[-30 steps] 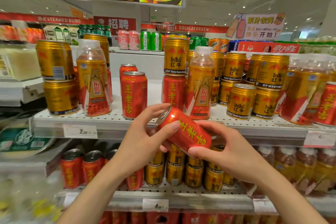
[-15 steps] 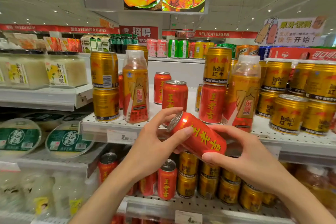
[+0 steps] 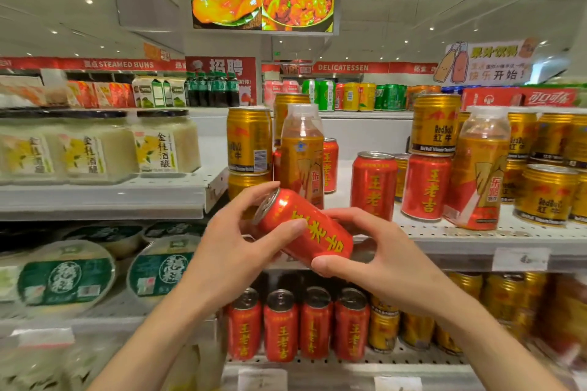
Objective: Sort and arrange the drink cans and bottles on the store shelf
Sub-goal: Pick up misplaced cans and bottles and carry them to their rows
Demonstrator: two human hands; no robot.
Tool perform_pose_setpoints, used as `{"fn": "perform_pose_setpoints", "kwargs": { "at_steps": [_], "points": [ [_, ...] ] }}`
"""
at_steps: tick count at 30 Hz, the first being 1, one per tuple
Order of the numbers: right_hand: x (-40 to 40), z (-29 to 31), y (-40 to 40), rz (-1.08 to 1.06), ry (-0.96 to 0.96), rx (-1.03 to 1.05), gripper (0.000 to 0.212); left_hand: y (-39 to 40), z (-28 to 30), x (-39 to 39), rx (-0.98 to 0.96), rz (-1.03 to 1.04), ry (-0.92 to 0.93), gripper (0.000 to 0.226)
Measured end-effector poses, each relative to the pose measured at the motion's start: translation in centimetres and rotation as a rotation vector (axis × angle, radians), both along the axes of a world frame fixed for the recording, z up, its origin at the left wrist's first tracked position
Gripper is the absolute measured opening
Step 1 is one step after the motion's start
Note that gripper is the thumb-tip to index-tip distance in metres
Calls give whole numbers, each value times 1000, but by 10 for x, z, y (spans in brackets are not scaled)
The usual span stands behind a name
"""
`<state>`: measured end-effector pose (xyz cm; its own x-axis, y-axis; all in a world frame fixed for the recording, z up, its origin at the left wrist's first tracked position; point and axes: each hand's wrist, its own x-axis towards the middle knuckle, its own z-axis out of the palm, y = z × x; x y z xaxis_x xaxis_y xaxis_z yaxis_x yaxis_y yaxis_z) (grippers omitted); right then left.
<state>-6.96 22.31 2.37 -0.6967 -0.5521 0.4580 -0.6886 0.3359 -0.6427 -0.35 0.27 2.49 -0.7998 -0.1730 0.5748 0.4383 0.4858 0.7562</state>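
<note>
Red can point(image 3: 303, 228) held in both hands, in front of shelf point(image 3: 476, 236), tipped, top up-left. Left hand point(image 3: 236, 247) wraps top end, thumb across side. Right hand point(image 3: 378, 259) cups bottom end, thumb under. Both arms reach up from below.

Best way, I think: turn can upright, label facing out, keep both hands on till it stands flat. Put it by red cans point(image 3: 374, 186), not gold cans point(image 3: 435, 124). Mind bottle point(image 3: 301, 155) right behind; bump may tip it.
</note>
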Motion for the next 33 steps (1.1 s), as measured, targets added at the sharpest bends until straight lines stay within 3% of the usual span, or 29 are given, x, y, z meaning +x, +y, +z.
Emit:
{"fn": "perform_pose_setpoints", "kwargs": {
  "at_steps": [8, 13, 15, 18, 20, 33],
  "points": [
    [-3, 25, -39, 4, 101, 15, 63, -34, 13, 11, 34, 46, 77, 58],
    [-14, 50, -58, -318, 411, -265, 39, -44, 17, 12, -39, 131, 110, 61],
    [-18, 57, -71, -412, 482, -229, 55, -47, 17, 12, -90, 165, 120, 66],
    [-25, 63, -88, -449, 374, -105, 90, -48, 17, 12, -141, 204, 139, 68],
    [-32, 61, -94, -451, 307, -53, 101, -47, 18, 13, -163, 224, 150, 68],
    [-28, 64, -57, -325, 283, -113, 95, -41, 23, 15, -227, 299, 175, 65]
  ]
}}
